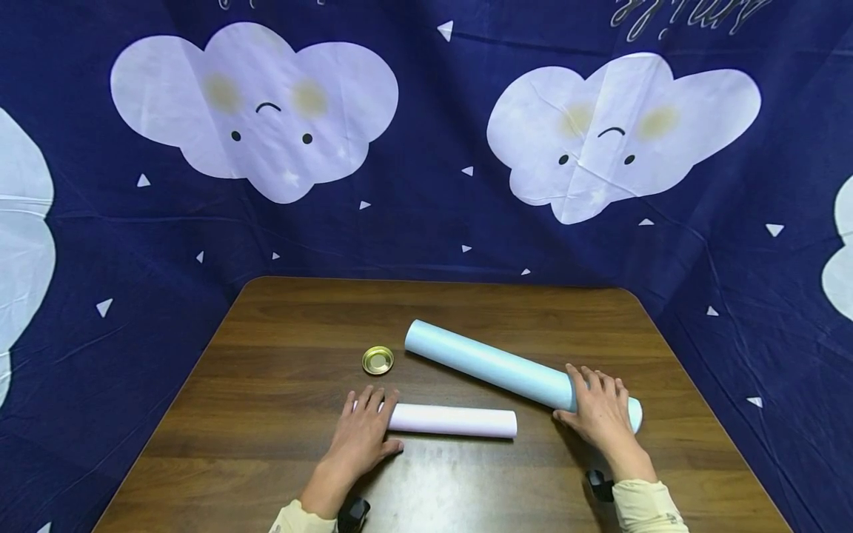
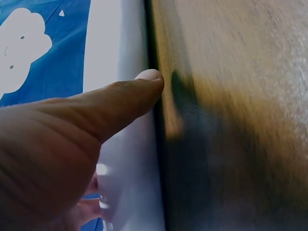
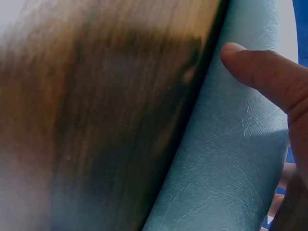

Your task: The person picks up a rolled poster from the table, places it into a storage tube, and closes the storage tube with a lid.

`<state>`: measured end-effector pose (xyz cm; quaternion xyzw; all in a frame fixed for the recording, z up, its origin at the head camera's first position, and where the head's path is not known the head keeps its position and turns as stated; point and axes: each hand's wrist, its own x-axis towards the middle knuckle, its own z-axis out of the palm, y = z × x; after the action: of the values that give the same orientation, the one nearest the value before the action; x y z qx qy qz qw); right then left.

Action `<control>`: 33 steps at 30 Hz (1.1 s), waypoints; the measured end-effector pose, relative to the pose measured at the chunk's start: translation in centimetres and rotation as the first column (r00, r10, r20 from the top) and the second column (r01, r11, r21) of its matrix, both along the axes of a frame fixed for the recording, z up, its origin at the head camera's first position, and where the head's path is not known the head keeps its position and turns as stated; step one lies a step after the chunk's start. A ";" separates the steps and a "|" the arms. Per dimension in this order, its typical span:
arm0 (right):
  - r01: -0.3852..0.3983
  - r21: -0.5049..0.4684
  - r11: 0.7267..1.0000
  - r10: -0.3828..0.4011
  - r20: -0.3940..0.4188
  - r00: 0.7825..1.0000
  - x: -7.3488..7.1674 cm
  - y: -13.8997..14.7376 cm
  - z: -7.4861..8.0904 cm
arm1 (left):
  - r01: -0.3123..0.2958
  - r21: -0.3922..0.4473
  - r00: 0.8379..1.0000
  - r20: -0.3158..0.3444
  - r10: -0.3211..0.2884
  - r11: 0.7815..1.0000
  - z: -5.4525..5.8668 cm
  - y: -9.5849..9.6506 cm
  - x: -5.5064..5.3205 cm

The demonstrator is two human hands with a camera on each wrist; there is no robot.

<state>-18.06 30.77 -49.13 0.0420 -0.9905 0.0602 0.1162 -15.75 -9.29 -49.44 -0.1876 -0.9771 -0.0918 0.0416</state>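
A white paper roll (image 1: 453, 420) lies crosswise near the middle of the table. My left hand (image 1: 363, 429) spreads over its left end, thumb apart on the near side and fingers reaching across to the far side. A longer, thicker light-blue tube (image 1: 489, 361) slants from the centre toward the right. Over its right part lies my right hand (image 1: 600, 411), fingers spread across the top toward the far side. In the right wrist view the right thumb (image 3: 260, 67) stretches straight over the tube's creased surface. The left thumb (image 2: 130, 91) points past the roll's edge.
A small round gold lid (image 1: 378, 360) sits on the brown wooden table (image 1: 300, 311), behind the white roll and left of the blue tube. A dark blue curtain (image 1: 426, 244) with clouds and triangles hangs around the table's far edge and sides.
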 end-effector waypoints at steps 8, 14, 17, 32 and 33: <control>-0.003 0.004 1.000 0.003 -0.018 1.000 -0.1 -0.1 -0.3 | 0.003 -0.016 0.999 -0.050 -0.003 1.000 -0.4 0.0 -0.1; -0.006 0.005 1.000 0.007 -0.049 0.999 -0.1 -0.2 -0.6 | 0.008 -0.026 0.996 -0.092 -0.011 1.000 -0.8 0.0 -0.2; -0.008 0.010 1.000 0.009 -0.078 0.997 -0.1 -0.3 -0.8 | 0.009 -0.019 0.995 -0.099 -0.011 1.000 -0.9 0.0 -0.3; 0.001 0.018 1.000 0.001 -0.126 0.992 0.0 -0.4 -1.4 | 0.026 0.025 0.986 -0.166 -0.022 0.999 -1.6 0.0 -0.3; 0.002 0.019 1.000 0.000 -0.124 0.992 0.0 -0.4 -1.3 | 0.026 0.022 0.985 -0.171 -0.022 0.999 -1.6 0.0 -0.3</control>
<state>-18.10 30.34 -50.47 0.0462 -0.9820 0.0479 0.1769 -16.06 -9.26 -51.05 -0.2062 -0.9663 -0.0876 0.1265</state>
